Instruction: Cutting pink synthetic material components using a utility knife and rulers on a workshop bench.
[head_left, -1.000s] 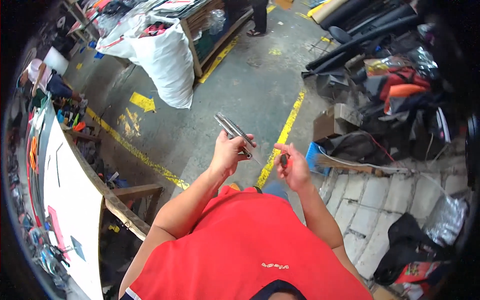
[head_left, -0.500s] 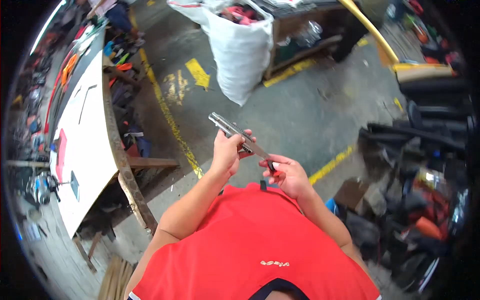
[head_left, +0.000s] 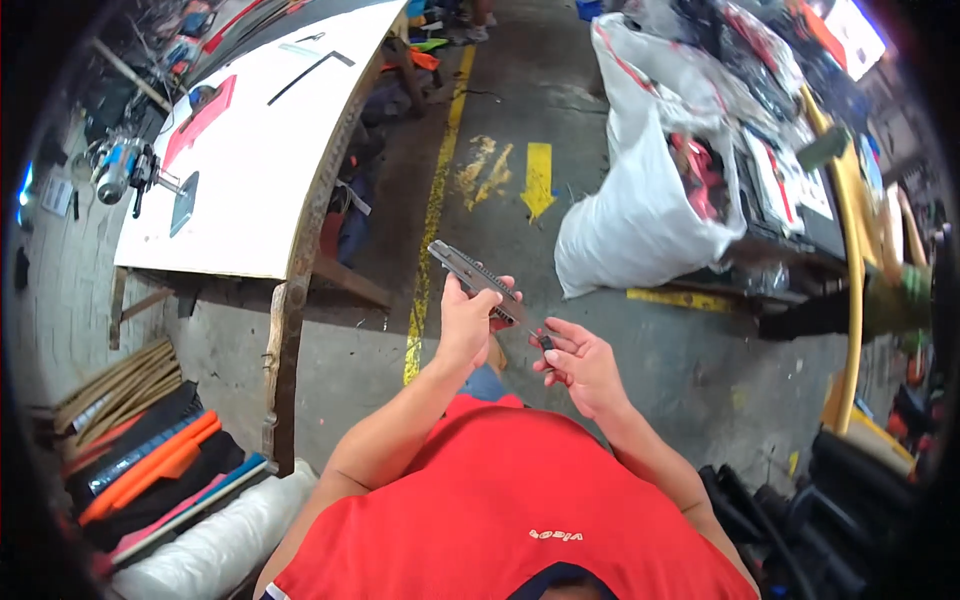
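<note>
In front of my chest, my left hand (head_left: 466, 325) is closed around a long silver-grey metal tool (head_left: 462, 266) with a ridged edge. The tool slants, its far end pointing up and left; its exact kind is unclear. To the right and slightly lower, my right hand (head_left: 580, 370) pinches a small dark piece (head_left: 546, 342) between thumb and fingers. A thin metal part seems to run from that piece toward the tool's near end. Fingers cover much of it, and I cannot tell whether the two are joined.
A white-topped table (head_left: 240, 225) stands at left, holding a black square ruler (head_left: 310, 78) and a blue-grey machine (head_left: 125, 170). A bulging white sack (head_left: 625, 215) stands ahead right beside a yellow pole (head_left: 853, 250). Fabric rolls (head_left: 150, 480) lie at lower left; yellow lines mark the floor.
The view has swung to the right, so the table and sack now appear in different places. Both hands keep their grips, with the tool still held at a slant.
</note>
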